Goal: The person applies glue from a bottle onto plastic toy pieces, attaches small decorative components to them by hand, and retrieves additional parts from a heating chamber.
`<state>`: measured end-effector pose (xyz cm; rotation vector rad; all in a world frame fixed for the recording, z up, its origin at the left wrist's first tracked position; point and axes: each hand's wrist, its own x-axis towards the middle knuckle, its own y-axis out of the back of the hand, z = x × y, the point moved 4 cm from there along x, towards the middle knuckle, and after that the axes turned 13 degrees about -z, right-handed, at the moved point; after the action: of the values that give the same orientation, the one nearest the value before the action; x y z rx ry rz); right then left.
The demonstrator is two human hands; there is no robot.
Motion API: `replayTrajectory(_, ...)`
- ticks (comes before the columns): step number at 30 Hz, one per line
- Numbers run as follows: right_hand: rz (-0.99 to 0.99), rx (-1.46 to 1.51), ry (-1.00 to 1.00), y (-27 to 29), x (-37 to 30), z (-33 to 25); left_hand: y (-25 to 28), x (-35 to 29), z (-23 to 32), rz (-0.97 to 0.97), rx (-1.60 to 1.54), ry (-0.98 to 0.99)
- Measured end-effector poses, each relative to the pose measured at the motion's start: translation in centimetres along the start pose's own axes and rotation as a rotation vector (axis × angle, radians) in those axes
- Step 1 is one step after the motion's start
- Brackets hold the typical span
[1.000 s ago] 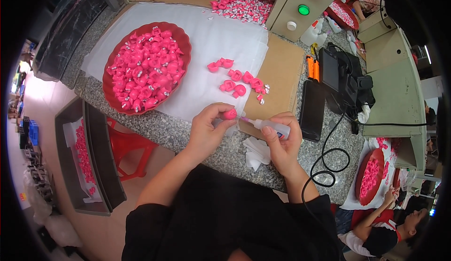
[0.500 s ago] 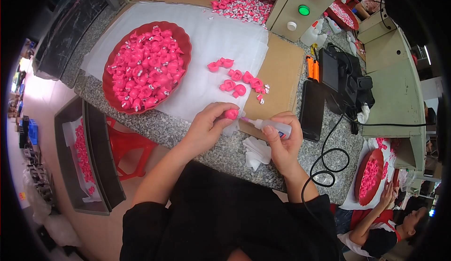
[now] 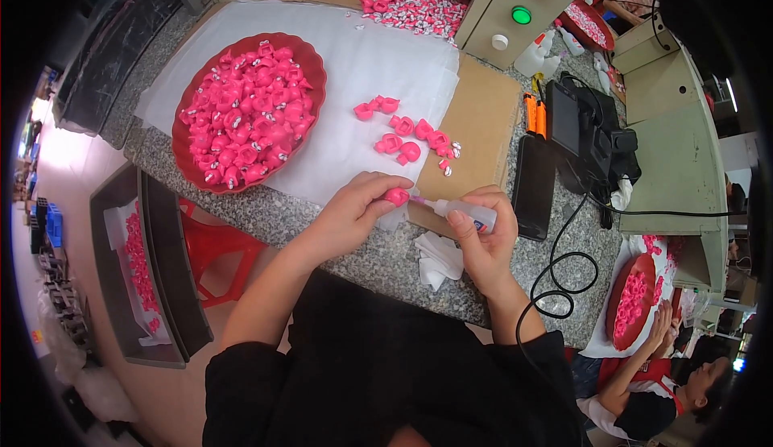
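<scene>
Between the thumb and fingers of my left hand [image 3: 358, 209] is a small round pink plastic piece [image 3: 396, 197]. My right hand [image 3: 489, 237] grips a small white squeeze bottle [image 3: 467, 215], tilted so its thin nozzle points left at the pink piece. The nozzle tip is close to the piece; I cannot tell whether they touch. Several loose pink pieces [image 3: 409, 151] lie on white paper [image 3: 338, 60] just beyond my hands, some with small pink-and-white bits [image 3: 446, 167] beside them. To the left, a red scalloped tray [image 3: 181, 137] is heaped with pink pieces.
A crumpled white tissue [image 3: 439, 260] lies beside my right wrist. Farther right are a black phone-like slab [image 3: 535, 189], orange-handled tools [image 3: 535, 115] and a looping black cable [image 3: 555, 274]. A beige machine box [image 3: 515, 20] stands behind. A co-worker [image 3: 644, 382] sits at right.
Hardly anything differs. The view has shifted slightly, and both hands keep hold of the pink piece and the bottle in nearly the same pose.
</scene>
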<state>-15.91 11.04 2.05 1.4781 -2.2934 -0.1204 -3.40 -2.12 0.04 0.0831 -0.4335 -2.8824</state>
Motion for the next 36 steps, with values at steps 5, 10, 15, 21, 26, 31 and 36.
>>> replayTrajectory(5,-0.005,-0.022,0.016,0.0,0.0,0.1,0.0,0.1,-0.3,-0.009,0.003,-0.007)
replayTrajectory(10,-0.007,-0.041,0.027,0.0,0.1,-0.2,0.1,0.0,0.0,-0.005,-0.009,0.003)
replayTrajectory(15,-0.004,-0.049,-0.014,0.0,-0.2,-0.1,0.0,0.0,-0.2,-0.008,-0.01,0.016)
replayTrajectory(21,0.01,-0.027,0.0,0.0,-0.2,-0.2,0.0,0.0,-0.3,-0.001,-0.019,0.018)
replayTrajectory(26,-0.023,-0.084,0.028,0.1,-0.2,-0.2,0.0,0.0,-0.5,0.015,-0.055,0.02)
replayTrajectory(31,0.135,0.757,-0.28,1.0,0.2,1.3,-0.2,0.0,-1.3,0.042,-0.21,0.057)
replayTrajectory(36,0.142,0.942,-0.45,1.7,0.5,3.1,-0.5,0.1,-2.2,0.122,-0.485,0.002)
